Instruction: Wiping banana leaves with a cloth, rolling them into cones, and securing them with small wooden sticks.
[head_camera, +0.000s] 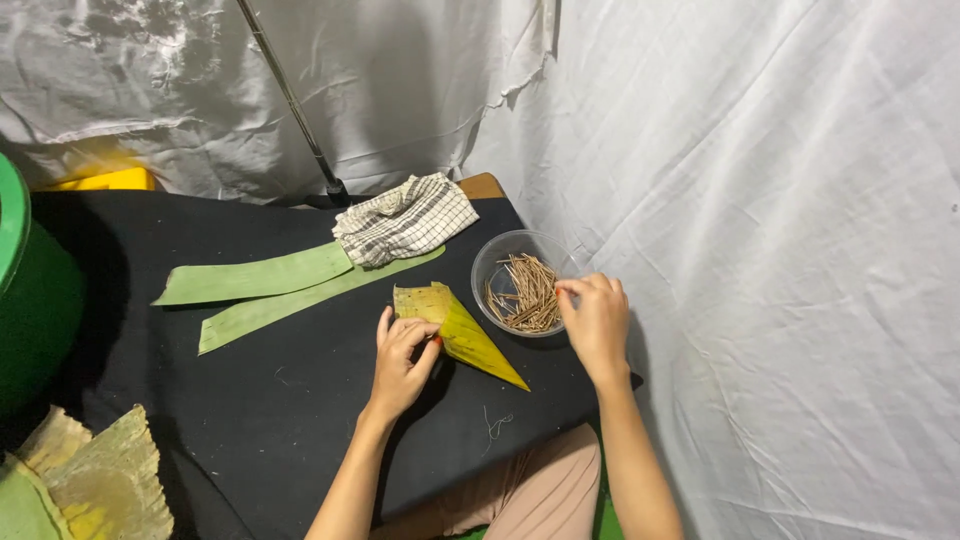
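Note:
My left hand (402, 357) grips a yellow-green leaf rolled into a cone (458, 331), which lies on the black cloth (250, 410) with its tip pointing toward me and to the right. My right hand (596, 322) reaches into a clear round bowl (497, 262) of thin brown sticks (528, 292), its fingertips pinched together at the pile's right edge. Whether a stick is between the fingers cannot be made out.
Two long green leaf strips (262, 290) lie to the left of the cone. A checked cloth (405, 219) sits behind them. A green bin (30, 290) stands at far left, and dried leaf pieces (100, 480) lie at lower left. White sheets hang behind and to the right.

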